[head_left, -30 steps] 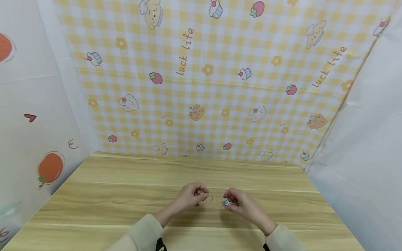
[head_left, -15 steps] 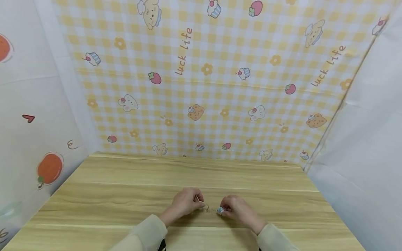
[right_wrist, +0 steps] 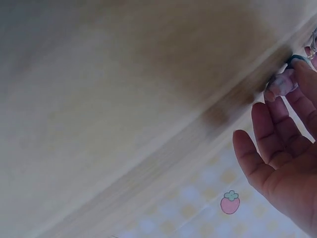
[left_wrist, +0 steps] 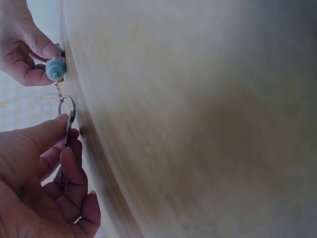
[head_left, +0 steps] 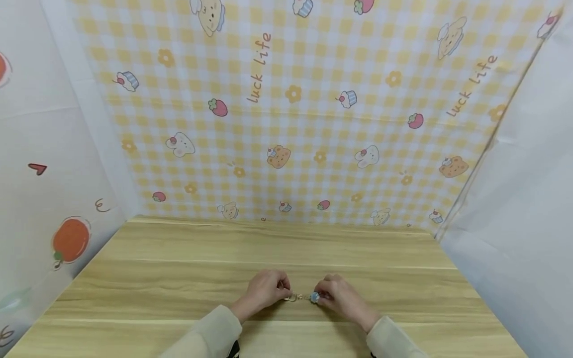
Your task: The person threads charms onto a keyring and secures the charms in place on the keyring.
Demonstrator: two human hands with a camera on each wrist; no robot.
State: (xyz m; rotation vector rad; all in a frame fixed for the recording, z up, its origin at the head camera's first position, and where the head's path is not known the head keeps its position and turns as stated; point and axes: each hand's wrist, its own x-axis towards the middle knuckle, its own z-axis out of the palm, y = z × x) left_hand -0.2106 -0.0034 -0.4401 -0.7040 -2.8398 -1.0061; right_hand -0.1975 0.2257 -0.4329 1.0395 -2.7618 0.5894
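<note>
In the head view my left hand (head_left: 268,289) and right hand (head_left: 341,297) face each other low over the table, a keychain stretched between them. My left thumb and fingers pinch a flat metal key (left_wrist: 68,130), whose end is threaded on the round key ring (left_wrist: 60,105). From the ring a short gold chain (left_wrist: 59,90) runs to a small figurine charm (left_wrist: 56,68) with a blue top. My right thumb and fingers pinch this charm; its pinkish body (right_wrist: 283,83) shows in the right wrist view, while the other right fingers are spread. Part of the key is hidden by the left fingers.
The wood-grain table (head_left: 179,248) extends around both hands. A yellow checked cloth (head_left: 286,124) with cartoon prints hangs along its back edge. White sheets close off the left side (head_left: 71,149) and right side (head_left: 528,199).
Both hands have come down toward the table and nearer the person, and closer to each other. The ring and chain now lie in a straight line between them. The grips are unchanged.
</note>
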